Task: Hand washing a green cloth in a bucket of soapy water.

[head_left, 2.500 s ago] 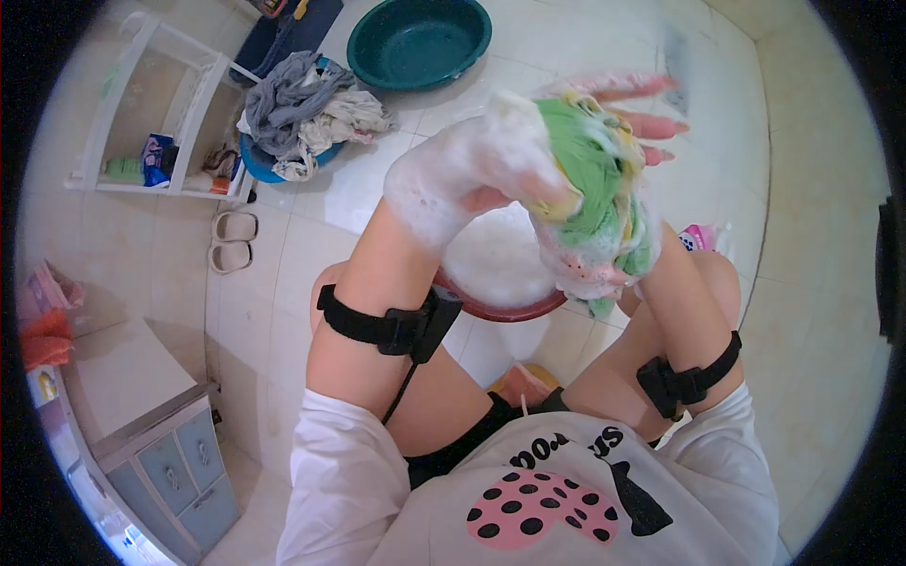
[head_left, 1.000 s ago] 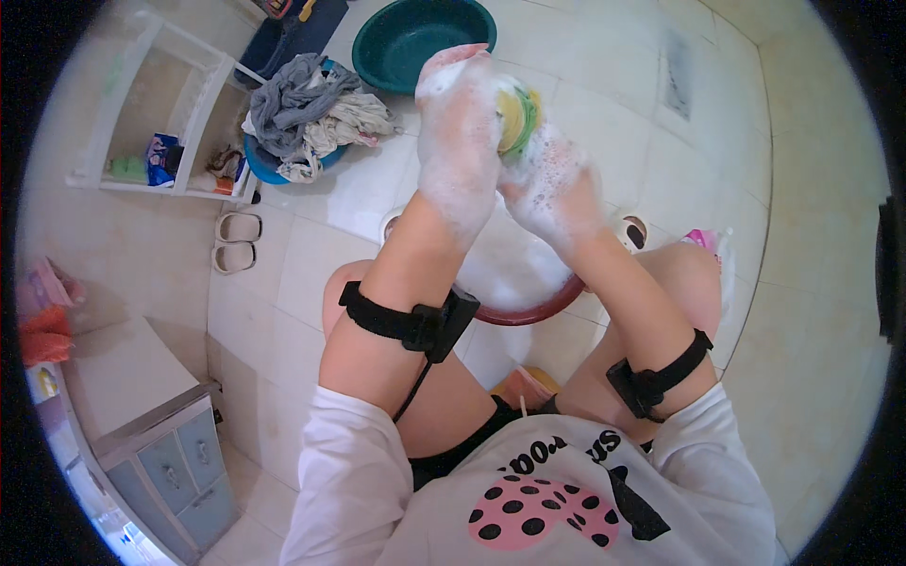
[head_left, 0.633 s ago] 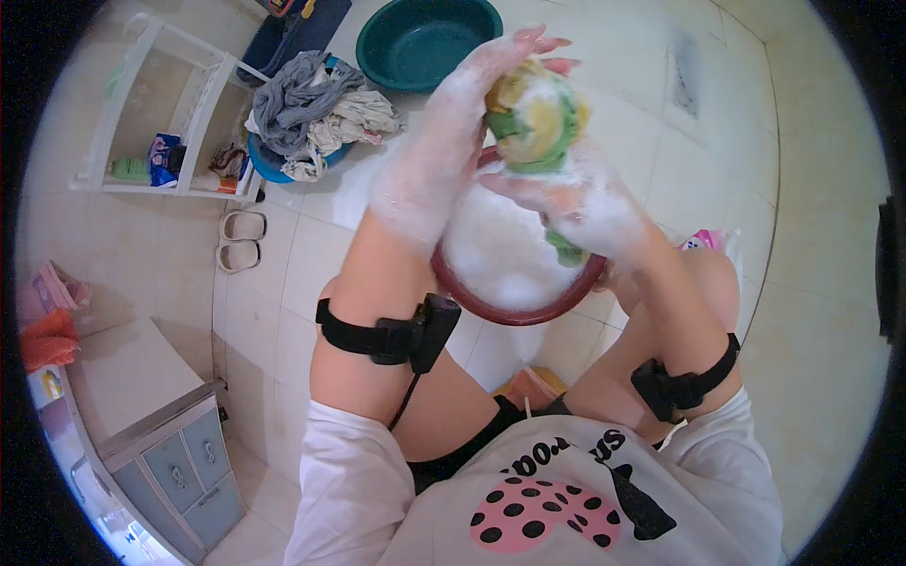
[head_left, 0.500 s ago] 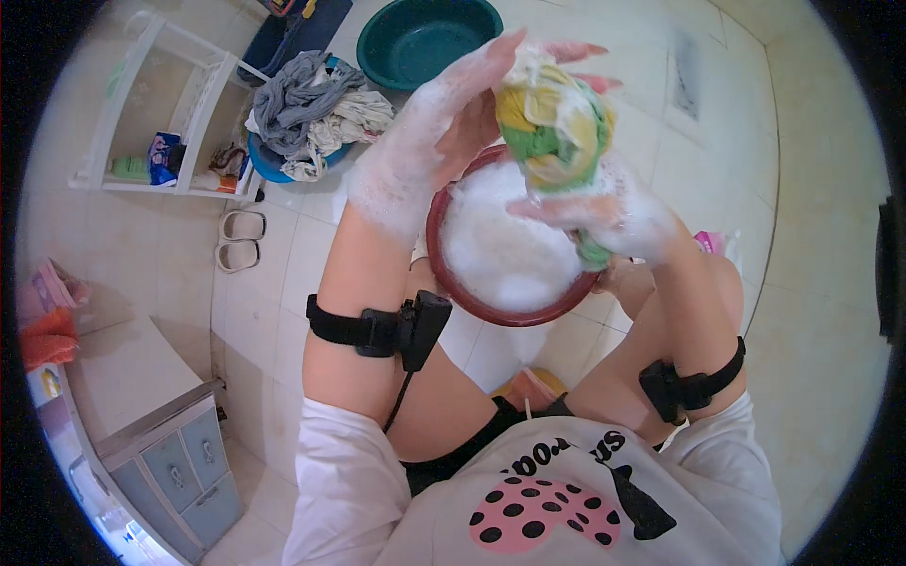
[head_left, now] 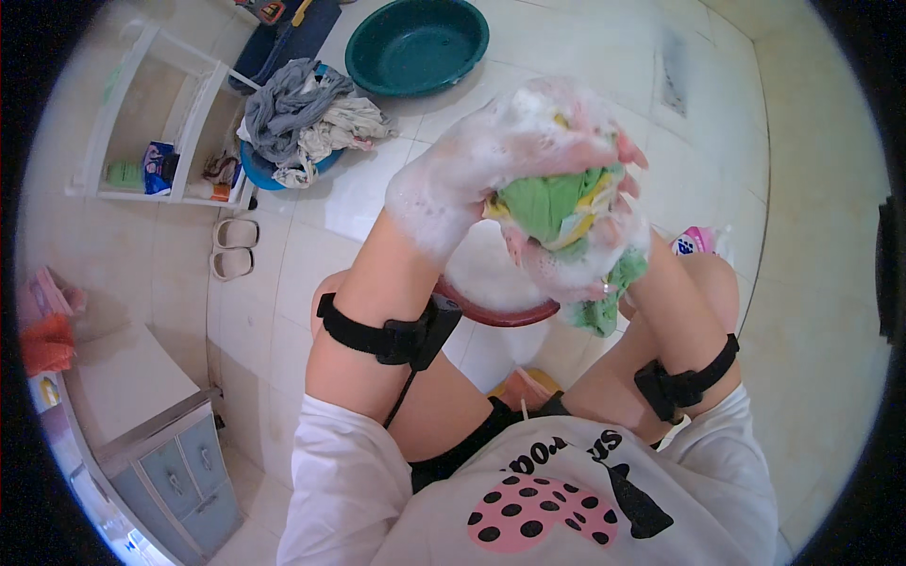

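A wet green and yellow cloth is bunched between my two foam-covered hands. From above, my left hand presses over it with the fingers curled round its far side. My right hand grips the bundle from below, and a green end of the cloth hangs past its wrist side. Under them stands a dark red basin holding white suds; my hands and the cloth hide much of it. Lather covers both hands up to the wrists.
A dark green basin rests on the tiled floor ahead. Left of it, a blue basin is heaped with grey and white clothes. Farther left are a white shelf, pale slippers and a cabinet. A pink package lies beyond my right knee.
My left hand has come down and right over the cloth, closing on it. The bundle is squeezed lower between both hands, and its green end now hangs out over the basin's right side.
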